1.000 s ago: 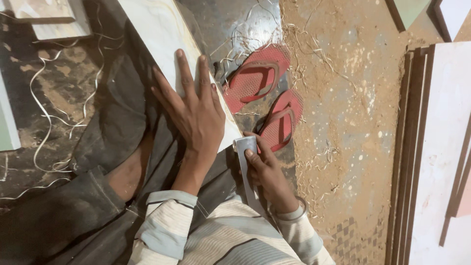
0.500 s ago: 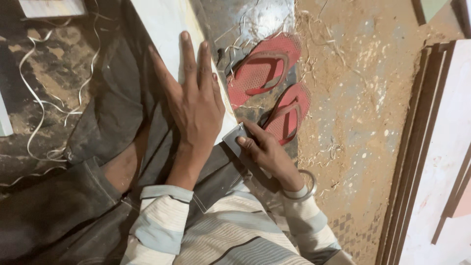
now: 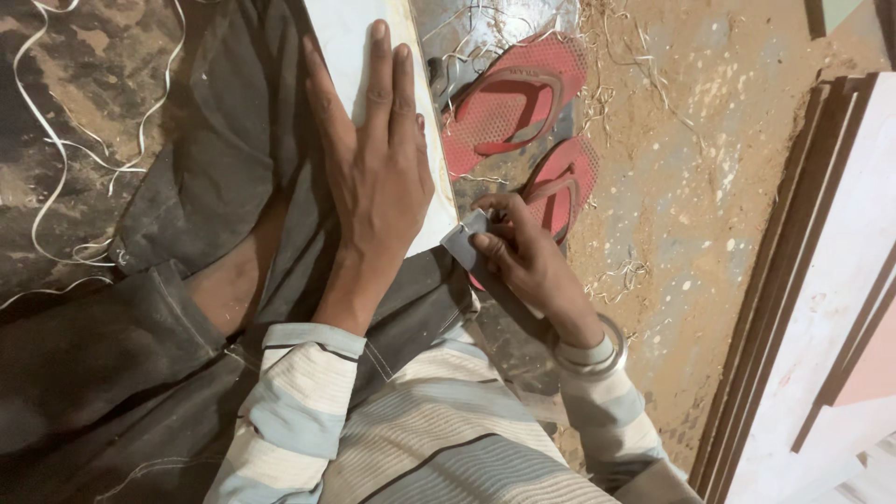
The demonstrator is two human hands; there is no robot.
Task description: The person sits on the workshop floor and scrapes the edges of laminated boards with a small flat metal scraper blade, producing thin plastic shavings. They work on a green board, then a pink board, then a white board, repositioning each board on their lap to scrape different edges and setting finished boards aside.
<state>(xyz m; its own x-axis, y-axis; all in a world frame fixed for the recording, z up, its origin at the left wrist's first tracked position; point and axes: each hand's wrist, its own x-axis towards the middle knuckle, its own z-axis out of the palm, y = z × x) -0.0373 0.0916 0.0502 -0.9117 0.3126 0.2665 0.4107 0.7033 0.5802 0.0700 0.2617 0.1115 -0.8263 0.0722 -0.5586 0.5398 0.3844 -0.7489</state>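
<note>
Left to right. Thin pale shavings point(image 3: 56, 187) curl over the dark floor at the left edge. My dark trouser leg point(image 3: 215, 187) carries the white panel point(image 3: 350, 56), which runs up out of view at the top.

Left hand point(image 3: 378, 168): flat, fingers together and straight, palm pressing the panel down near its lower right corner. It grips nothing.

Right hand point(image 3: 518, 252): fingers closed on a small grey metal scraper point(image 3: 464, 245), blade meeting the panel's lower right corner. Compared with a second ago, the right hand sits higher and tighter against that corner, and the left hand lies further along the panel. I judge the edge work is on this corner now.

Just beyond the panel's right edge lie two red sandals point(image 3: 523, 103) on the sandy floor point(image 3: 691, 168), with more shavings. Room there is narrow. Far right, stacked boards point(image 3: 821, 280) lean on edge, well apart from the hands.
</note>
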